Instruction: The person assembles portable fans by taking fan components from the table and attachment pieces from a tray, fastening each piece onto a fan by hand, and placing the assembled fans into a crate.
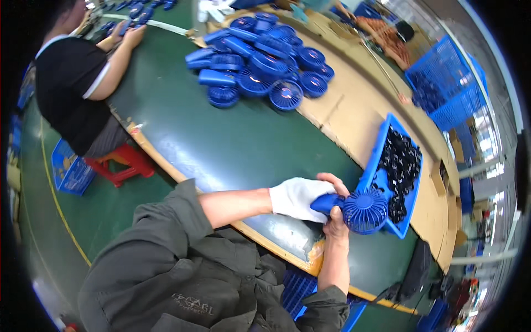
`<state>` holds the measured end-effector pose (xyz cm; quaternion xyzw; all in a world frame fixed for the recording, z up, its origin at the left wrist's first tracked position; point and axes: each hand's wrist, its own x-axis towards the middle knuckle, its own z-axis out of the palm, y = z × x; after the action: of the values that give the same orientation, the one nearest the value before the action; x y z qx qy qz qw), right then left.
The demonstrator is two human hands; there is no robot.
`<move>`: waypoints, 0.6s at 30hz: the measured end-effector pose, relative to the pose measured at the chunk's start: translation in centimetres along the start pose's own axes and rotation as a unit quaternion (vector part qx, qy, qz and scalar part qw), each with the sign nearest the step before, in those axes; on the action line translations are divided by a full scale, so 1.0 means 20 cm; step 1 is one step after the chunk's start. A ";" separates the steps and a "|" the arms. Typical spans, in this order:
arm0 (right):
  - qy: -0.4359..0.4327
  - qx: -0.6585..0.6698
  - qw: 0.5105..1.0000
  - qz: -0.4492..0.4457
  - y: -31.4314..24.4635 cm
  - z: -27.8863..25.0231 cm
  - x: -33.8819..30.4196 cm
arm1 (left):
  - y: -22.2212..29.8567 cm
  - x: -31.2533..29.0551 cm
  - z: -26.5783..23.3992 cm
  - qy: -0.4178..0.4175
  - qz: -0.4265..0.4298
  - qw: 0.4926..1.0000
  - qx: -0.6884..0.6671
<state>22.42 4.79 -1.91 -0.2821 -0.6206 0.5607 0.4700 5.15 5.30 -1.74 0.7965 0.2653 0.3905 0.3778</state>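
Observation:
Between my hands is a blue handheld fan (365,211), its round slatted cage pointing right, above the near part of the green table (221,149). My left hand (296,199), in a white glove with some fingertips bare, is closed around the fan's handle. Bare, my right hand (336,224) grips the fan where handle and cage meet, thumb on the near side. Much of the handle is covered by the fingers. Just beyond the cage stands a blue tray (374,157) holding many small black parts.
A heap of blue handheld fans (260,61) lies at the table's far side. At left, a person in black (72,83) sits on a red stool (124,163), handling blue pieces. Blue crates (459,83) stand far right; a black bag (416,271) rests near right.

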 end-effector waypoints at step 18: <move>0.244 -0.200 0.865 0.390 -0.02 0.13 -2.03 | -0.55 -0.47 -1.62 0.351 -0.229 0.722 0.550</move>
<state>36.39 -32.07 -12.15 -0.7165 -0.4244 0.4756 0.2834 -28.10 17.69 -1.31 0.5849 0.7217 0.3295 -0.1688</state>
